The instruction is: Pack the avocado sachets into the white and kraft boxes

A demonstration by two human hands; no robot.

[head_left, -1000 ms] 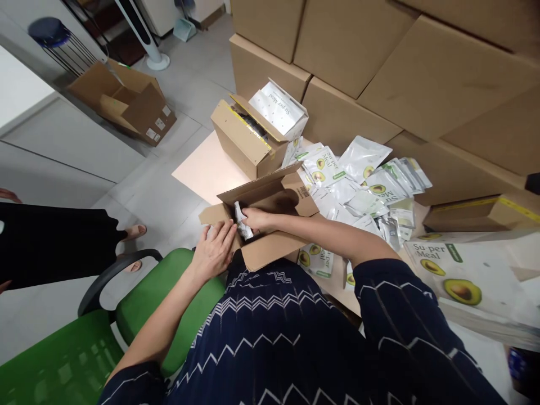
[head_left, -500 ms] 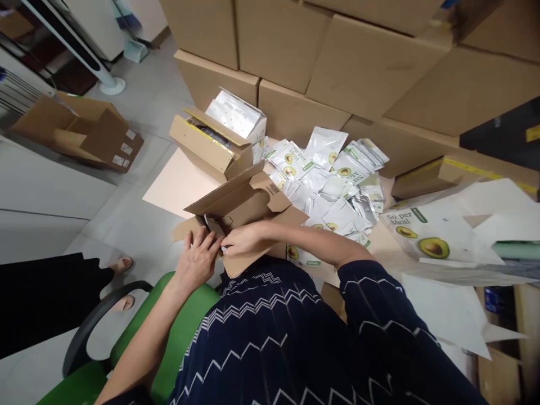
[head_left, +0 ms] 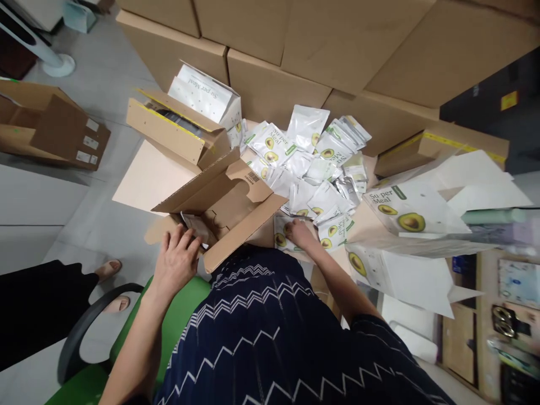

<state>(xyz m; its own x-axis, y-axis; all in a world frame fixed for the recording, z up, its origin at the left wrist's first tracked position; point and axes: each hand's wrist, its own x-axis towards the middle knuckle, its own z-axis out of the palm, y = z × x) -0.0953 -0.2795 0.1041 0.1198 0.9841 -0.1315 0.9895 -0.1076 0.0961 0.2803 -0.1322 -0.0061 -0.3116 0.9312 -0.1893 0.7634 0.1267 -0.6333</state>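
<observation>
A: L hand (head_left: 175,261)?
B: Lying flat, fingers spread, on the near-left edge of the open cardboard box (head_left: 228,211). Gripping nothing. Fingertips are touching a silvery sachet (head_left: 194,226) that's sitting inside the box.
A: R hand (head_left: 298,232)?
B: Reaching just right of the box, pressing down on an avocado sachet (head_left: 282,238) at the near edge of the sachet pile (head_left: 314,169). Fingers are curling on it; can't tell if it's actually pinching it.
A: Box flaps?
B: Standing open, far flap tilting up, barcode showing.
A: Surroundings?
B: A second box w/ a Super Meal pouch (head_left: 202,95) is sitting behind-left. Big cartons (head_left: 274,84) are stacking up behind. Green chair (head_left: 181,320) is showing under the L arm.
</observation>
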